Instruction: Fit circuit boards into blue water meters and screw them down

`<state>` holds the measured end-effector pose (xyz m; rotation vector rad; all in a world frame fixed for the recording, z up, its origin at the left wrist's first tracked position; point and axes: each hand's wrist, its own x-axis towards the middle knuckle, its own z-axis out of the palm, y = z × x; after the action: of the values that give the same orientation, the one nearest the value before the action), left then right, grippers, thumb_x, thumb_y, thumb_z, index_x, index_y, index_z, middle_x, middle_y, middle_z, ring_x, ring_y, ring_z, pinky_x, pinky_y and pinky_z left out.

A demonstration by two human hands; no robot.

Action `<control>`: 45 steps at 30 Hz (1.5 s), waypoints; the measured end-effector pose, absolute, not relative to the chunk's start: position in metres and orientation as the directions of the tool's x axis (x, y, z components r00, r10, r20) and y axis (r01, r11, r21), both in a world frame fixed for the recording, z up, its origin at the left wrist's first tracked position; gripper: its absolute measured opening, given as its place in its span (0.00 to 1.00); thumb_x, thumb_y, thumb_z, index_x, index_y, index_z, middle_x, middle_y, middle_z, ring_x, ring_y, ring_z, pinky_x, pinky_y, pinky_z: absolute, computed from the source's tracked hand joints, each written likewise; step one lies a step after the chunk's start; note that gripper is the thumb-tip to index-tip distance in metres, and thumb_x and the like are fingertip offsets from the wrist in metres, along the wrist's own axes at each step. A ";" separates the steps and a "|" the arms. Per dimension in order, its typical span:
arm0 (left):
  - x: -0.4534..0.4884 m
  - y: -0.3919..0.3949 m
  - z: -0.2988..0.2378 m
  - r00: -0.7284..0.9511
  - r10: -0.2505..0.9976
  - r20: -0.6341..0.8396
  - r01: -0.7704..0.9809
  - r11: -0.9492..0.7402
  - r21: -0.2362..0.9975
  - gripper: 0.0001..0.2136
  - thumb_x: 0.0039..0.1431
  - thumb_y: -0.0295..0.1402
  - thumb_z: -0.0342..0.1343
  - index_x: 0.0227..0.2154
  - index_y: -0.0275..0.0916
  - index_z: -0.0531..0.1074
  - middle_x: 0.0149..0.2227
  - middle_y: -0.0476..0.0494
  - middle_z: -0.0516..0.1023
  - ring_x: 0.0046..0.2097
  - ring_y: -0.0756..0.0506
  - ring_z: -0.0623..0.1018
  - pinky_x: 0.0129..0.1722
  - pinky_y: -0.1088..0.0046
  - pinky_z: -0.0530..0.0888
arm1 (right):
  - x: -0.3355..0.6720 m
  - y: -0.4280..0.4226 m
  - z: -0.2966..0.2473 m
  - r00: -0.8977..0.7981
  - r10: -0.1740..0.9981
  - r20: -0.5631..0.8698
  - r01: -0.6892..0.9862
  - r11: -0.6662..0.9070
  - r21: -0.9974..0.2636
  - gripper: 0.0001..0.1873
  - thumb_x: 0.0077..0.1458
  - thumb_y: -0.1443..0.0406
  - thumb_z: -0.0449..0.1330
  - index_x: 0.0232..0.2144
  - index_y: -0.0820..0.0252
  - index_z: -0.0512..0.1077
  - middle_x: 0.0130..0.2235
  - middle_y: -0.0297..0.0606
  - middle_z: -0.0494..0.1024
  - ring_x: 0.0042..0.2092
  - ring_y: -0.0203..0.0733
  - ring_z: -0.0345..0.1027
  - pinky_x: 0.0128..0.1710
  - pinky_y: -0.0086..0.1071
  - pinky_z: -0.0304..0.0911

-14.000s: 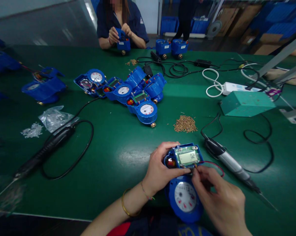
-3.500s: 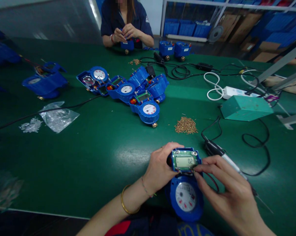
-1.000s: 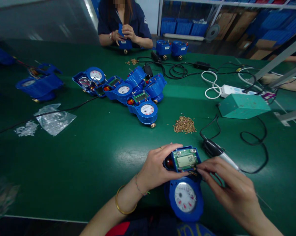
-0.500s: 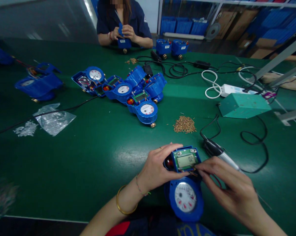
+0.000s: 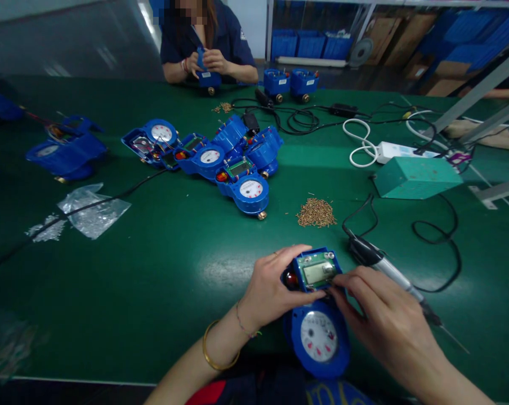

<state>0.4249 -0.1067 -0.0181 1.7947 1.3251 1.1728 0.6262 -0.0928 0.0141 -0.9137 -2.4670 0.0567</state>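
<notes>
A blue water meter point(image 5: 320, 338) with a round white dial lies in front of me. Its upper box is uncovered and shows a green circuit board with a display point(image 5: 319, 273). My left hand point(image 5: 271, 289) is closed around that box, thumb along its near side and fingers over the far side. At the board's lower right corner, my right hand point(image 5: 385, 315) pinches with thumb and fingertips; whatever is between them is hidden. An electric screwdriver point(image 5: 389, 270) with a long thin bit rests just right of the meter, partly behind my right hand.
Small brass screws point(image 5: 316, 212) form a pile beyond the meter. Several other blue meters point(image 5: 249, 191) stand mid-table. A plastic bag point(image 5: 94, 211) lies left, crossed by a black cable. A green box point(image 5: 418, 177) and a power strip point(image 5: 400, 153) sit right. Opposite, a person point(image 5: 208, 50) handles another meter.
My right fingertips have shifted slightly left and up at the board's corner. Digits that showed on the display are no longer visible. The left hand keeps its hold; the view has shifted slightly.
</notes>
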 end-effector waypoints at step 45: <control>0.429 -0.103 -0.026 0.111 0.929 0.354 0.386 -0.368 0.846 0.27 0.46 0.36 0.72 0.49 0.41 0.72 0.49 0.43 0.83 0.50 0.42 0.82 0.62 0.56 0.72 | 0.653 -0.064 0.028 -0.574 0.771 -0.277 0.430 -0.005 -0.903 0.20 0.65 0.51 0.54 0.30 0.61 0.69 0.25 0.32 0.68 0.28 0.32 0.62 0.27 0.26 0.57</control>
<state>0.4287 -0.1035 -0.0263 1.8256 1.2779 1.2341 0.6526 -0.0640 0.0279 -1.2505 -1.9764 1.6036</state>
